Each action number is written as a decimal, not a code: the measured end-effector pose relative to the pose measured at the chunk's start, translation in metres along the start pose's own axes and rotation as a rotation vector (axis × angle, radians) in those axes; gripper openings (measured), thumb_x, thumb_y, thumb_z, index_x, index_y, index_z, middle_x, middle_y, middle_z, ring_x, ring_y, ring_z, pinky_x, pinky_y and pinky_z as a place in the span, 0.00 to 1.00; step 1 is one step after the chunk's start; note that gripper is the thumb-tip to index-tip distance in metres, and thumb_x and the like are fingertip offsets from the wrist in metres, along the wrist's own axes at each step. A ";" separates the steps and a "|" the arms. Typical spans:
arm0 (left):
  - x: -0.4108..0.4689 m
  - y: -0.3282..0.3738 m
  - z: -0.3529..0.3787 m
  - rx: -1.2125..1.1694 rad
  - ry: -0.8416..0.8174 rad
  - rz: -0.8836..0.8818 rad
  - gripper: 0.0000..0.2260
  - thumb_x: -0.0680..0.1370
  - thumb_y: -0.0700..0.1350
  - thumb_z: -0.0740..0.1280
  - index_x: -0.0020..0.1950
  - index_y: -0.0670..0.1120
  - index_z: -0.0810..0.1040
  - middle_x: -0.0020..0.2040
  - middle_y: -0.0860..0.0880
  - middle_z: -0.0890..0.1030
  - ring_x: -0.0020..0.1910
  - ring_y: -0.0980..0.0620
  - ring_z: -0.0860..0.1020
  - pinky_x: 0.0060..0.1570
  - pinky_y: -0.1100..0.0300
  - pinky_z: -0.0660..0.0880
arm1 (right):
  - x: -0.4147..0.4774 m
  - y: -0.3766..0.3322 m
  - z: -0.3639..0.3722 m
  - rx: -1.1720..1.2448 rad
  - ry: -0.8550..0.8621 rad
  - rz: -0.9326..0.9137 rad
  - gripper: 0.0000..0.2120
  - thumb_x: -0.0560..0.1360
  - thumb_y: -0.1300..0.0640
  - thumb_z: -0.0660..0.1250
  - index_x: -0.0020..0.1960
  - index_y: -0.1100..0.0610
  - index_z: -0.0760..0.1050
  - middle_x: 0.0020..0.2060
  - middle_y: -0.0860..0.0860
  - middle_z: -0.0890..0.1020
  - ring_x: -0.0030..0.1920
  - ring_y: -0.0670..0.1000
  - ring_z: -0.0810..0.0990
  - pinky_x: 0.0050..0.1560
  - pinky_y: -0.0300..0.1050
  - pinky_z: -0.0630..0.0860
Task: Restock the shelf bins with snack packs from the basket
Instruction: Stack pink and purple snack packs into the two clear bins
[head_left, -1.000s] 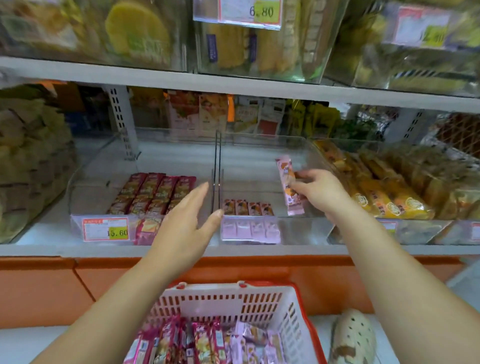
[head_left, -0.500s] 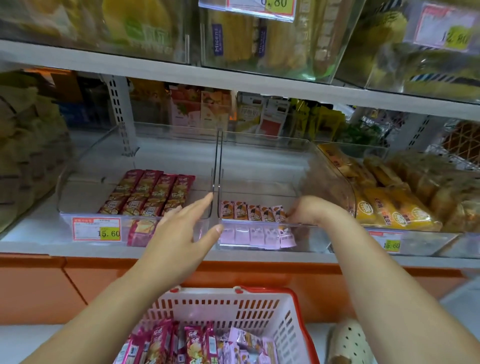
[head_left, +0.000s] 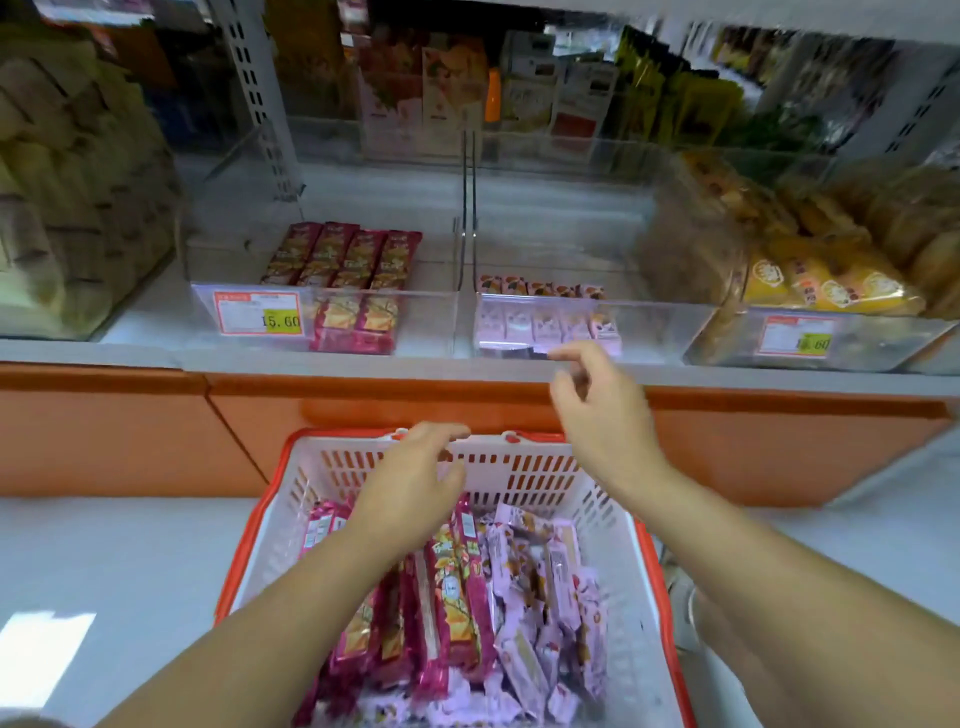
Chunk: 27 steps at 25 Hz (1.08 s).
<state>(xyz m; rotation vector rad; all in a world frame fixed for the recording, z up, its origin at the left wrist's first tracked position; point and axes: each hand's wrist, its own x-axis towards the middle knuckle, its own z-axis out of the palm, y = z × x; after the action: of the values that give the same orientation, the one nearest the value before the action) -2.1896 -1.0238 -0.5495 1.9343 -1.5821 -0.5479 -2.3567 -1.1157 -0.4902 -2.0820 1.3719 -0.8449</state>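
Both hands had come out of the bins since half a second before, and the view had tipped down to show more of the basket (head_left: 519, 467). The right hand (head_left: 602, 410), earlier inside the middle bin (head_left: 660, 332) at the end of the pink row, hung in front of the shelf (head_left: 130, 356) edge. Its fingers were loosely curled and held nothing. The left hand (head_left: 410, 483) had dropped from the divider between the bins to the basket's far rim. Its fingers were relaxed and close together, holding nothing. Blur hid whether it touched the rim.

The middle bin held one row of five pink packs (head_left: 543, 317) against its front wall. The left bin (head_left: 431, 322) held red packs (head_left: 343, 254), four across at the back. Its front ones were partly hidden, so I could not count them all. The right bin (head_left: 872, 343) held yellow packs (head_left: 826, 286), their number unclear.

Two price labels showed, the left label (head_left: 258, 318) and the right label (head_left: 795, 338). One basket sat below the shelf. Loose red packs (head_left: 457, 597) lay on its left and loose pink packs (head_left: 550, 587) on its right, too jumbled to count.
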 end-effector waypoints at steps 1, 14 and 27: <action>-0.009 -0.010 0.013 -0.006 -0.075 -0.063 0.18 0.80 0.46 0.61 0.70 0.53 0.71 0.67 0.53 0.73 0.59 0.56 0.75 0.62 0.56 0.72 | -0.018 0.019 0.025 -0.066 -0.216 0.121 0.11 0.79 0.57 0.59 0.60 0.51 0.74 0.46 0.47 0.81 0.44 0.47 0.80 0.42 0.42 0.74; -0.063 -0.070 0.073 -0.173 -0.266 -0.399 0.16 0.80 0.45 0.62 0.68 0.50 0.73 0.67 0.53 0.75 0.53 0.60 0.74 0.52 0.70 0.67 | -0.115 0.127 0.149 -0.354 -0.516 0.672 0.19 0.77 0.41 0.61 0.48 0.58 0.77 0.49 0.57 0.79 0.50 0.58 0.79 0.47 0.47 0.74; -0.027 -0.036 0.088 -1.046 -0.225 -0.767 0.18 0.78 0.48 0.67 0.65 0.40 0.74 0.50 0.43 0.82 0.44 0.48 0.82 0.47 0.51 0.82 | -0.161 0.079 0.092 0.332 -0.191 0.491 0.14 0.72 0.55 0.73 0.49 0.42 0.69 0.52 0.39 0.74 0.53 0.40 0.73 0.54 0.38 0.70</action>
<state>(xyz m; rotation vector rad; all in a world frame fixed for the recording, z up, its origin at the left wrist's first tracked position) -2.2252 -1.0081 -0.6404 1.5436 -0.3485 -1.5574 -2.3862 -0.9881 -0.6443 -1.4472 1.4364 -0.5966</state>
